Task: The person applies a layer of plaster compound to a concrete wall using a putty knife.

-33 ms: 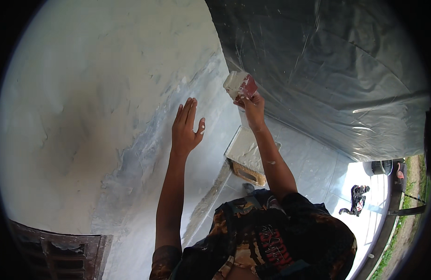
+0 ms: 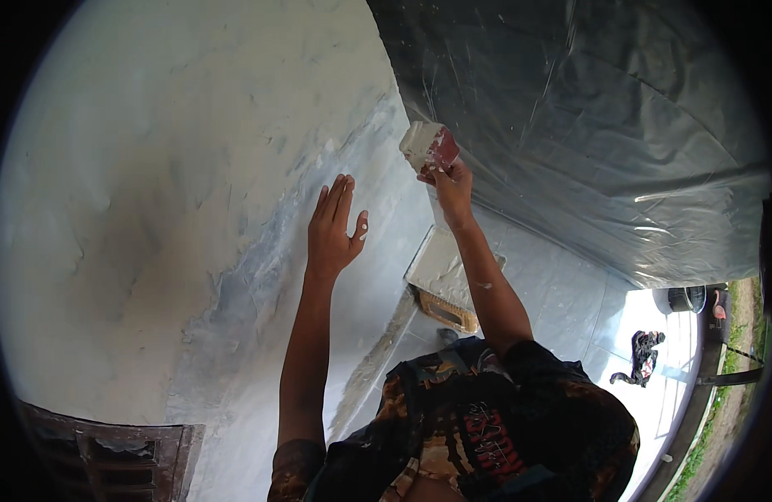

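Head view — right grip (image 2: 455, 186) clamped on one red scraper (image 2: 432, 146), left grip (image 2: 332, 236) unclenched

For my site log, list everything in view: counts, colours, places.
Wall: one, pale, left
Sheet: one, dark, upper right
Scraper: one, red, centre
Stool: one, tan, centre
Board: one, pale, on stool
Window: one, brown, lower left
Floor: one, grey, centre
Cloth or bag: one, black, lower right
Bucket: one, black, far right
Flamingo: one, pink, beside bucket
Grass: one, green, right edge
Shirt: one, dark, bottom
Left hand: one, open, left
Right hand: one, gripping scraper
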Available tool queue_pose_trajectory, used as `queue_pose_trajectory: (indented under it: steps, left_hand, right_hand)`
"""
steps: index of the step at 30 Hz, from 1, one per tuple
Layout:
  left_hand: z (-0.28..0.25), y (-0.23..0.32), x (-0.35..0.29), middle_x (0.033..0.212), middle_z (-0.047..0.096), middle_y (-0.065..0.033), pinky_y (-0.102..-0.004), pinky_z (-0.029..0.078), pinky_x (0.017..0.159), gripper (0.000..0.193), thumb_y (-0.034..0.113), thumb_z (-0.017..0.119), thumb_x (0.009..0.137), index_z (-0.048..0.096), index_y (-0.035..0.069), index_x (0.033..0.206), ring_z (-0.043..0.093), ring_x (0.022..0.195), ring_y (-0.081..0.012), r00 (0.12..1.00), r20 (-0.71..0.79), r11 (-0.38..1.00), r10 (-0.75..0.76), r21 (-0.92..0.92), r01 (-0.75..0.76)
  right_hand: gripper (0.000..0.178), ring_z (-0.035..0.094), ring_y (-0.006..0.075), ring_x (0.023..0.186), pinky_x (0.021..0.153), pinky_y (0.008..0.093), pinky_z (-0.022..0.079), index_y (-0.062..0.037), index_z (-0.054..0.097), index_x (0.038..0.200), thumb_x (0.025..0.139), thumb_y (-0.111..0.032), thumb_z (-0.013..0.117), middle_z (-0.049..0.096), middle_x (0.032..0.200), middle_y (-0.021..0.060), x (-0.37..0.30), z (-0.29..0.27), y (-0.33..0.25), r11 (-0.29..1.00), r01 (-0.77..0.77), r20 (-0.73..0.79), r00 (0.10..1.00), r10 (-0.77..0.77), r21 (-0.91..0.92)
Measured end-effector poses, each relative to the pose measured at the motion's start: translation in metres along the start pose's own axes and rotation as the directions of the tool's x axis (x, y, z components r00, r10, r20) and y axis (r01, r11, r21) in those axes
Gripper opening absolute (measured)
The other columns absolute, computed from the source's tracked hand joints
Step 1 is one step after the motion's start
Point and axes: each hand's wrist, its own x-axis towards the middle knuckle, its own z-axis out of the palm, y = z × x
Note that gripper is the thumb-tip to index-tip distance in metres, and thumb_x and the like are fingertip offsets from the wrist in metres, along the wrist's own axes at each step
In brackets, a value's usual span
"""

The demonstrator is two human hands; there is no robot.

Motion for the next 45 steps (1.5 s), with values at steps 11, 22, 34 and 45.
queue_pose_trajectory:
  steps: [11,22,34,45]
  left_hand:
    - [0.032,-0.039,0.017,0.133,0.060,-0.0200,-0.0487,0.042,0.109,0.048,0.013,0.060,0.089,0.055,-0.005,0.133,0.055,0.129,-0.0321,0.998,0.020,0.998,0.052,0.032,-0.053]
    - [0.044,-0.052,0.017,0.132,0.062,-0.0172,-0.0510,0.042,0.107,0.045,0.009,0.059,0.086,0.058,-0.005,0.129,0.056,0.129,-0.0311,0.996,0.062,0.990,0.064,0.119,-0.071]
    - [0.045,-0.050,0.017,0.129,0.064,-0.0156,-0.0460,0.044,0.107,0.040,0.010,0.059,0.086,0.062,-0.004,0.124,0.059,0.126,-0.0282,0.995,0.067,0.982,0.075,0.167,-0.085]
    - [0.050,-0.048,0.020,0.125,0.067,-0.0137,-0.0417,0.041,0.110,0.037,0.012,0.059,0.087,0.066,-0.001,0.120,0.059,0.126,-0.0251,0.994,0.083,0.977,0.068,0.198,-0.083]
  right_hand:
    - [0.028,0.055,0.0306,0.074,0.067,0.0422,0.044,0.0031,0.068,0.110,0.083,0.003,0.061,0.055,0.088,0.0164,0.114,0.061,0.041,0.630,0.410,0.016,0.845,-0.534,-0.660]
    - [0.053,0.057,0.0292,0.078,0.074,0.0399,0.049,0.0035,0.062,0.125,0.073,0.002,0.068,0.057,0.081,0.0137,0.082,0.076,0.061,0.632,0.440,0.166,0.880,-0.446,-0.637]
    - [0.047,0.060,0.0250,0.064,0.064,0.0348,0.050,0.0028,0.065,0.122,0.076,0.001,0.068,0.058,0.073,0.0137,0.078,0.077,0.069,0.627,0.425,0.156,0.886,-0.437,-0.653]
    - [0.050,0.060,0.0315,0.080,0.073,0.0413,0.051,0.0024,0.061,0.125,0.075,0.000,0.068,0.058,0.083,0.0153,0.114,0.074,0.057,0.539,0.354,0.130,0.903,-0.409,-0.764]
